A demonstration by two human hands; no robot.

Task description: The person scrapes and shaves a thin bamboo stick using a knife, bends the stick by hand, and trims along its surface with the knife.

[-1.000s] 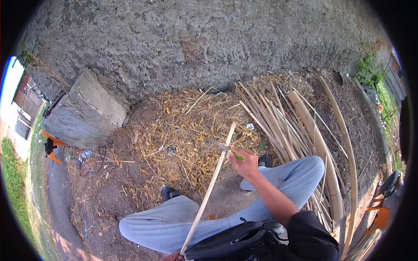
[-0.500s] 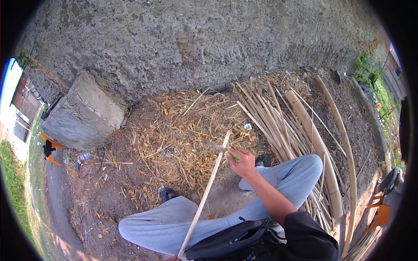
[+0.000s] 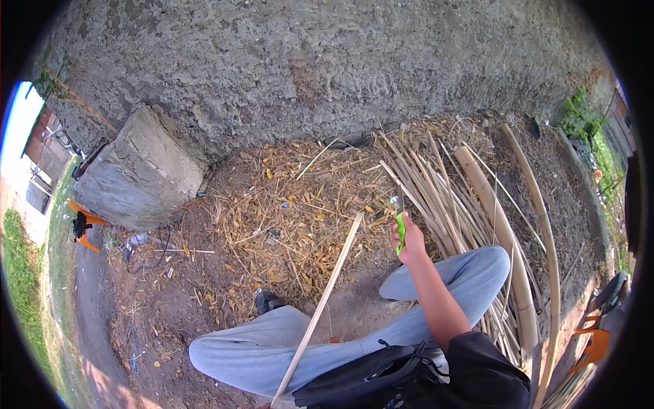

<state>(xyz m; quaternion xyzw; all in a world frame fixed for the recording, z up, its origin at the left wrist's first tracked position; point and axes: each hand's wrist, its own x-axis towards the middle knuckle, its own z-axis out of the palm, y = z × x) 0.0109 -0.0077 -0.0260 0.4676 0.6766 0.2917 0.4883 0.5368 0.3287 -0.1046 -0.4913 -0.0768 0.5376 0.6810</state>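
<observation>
My right hand (image 3: 411, 242) is closed around the bright green handle of a knife (image 3: 400, 230). The blade points up toward the wall, apart from the bamboo strip. That long, pale bamboo strip (image 3: 319, 310) slants over my grey-trousered leg, its far end above the littered ground. At the bottom edge only a sliver of my left hand (image 3: 265, 406) shows, closed at the strip's near end; most of its fingers are out of frame.
Many thin bamboo strips (image 3: 436, 198) lie heaped to the right, beside a thick bamboo pole (image 3: 501, 232) and a thinner curved one (image 3: 538, 204). Shavings and dry leaves (image 3: 293, 225) cover the ground. A concrete block (image 3: 146, 170) stands left against the rough wall (image 3: 327, 61).
My right hand has moved right with the knife, taking the blade off the strip and turning it upward. The strip's far end sits slightly lower, and the whole view has shifted a little.
</observation>
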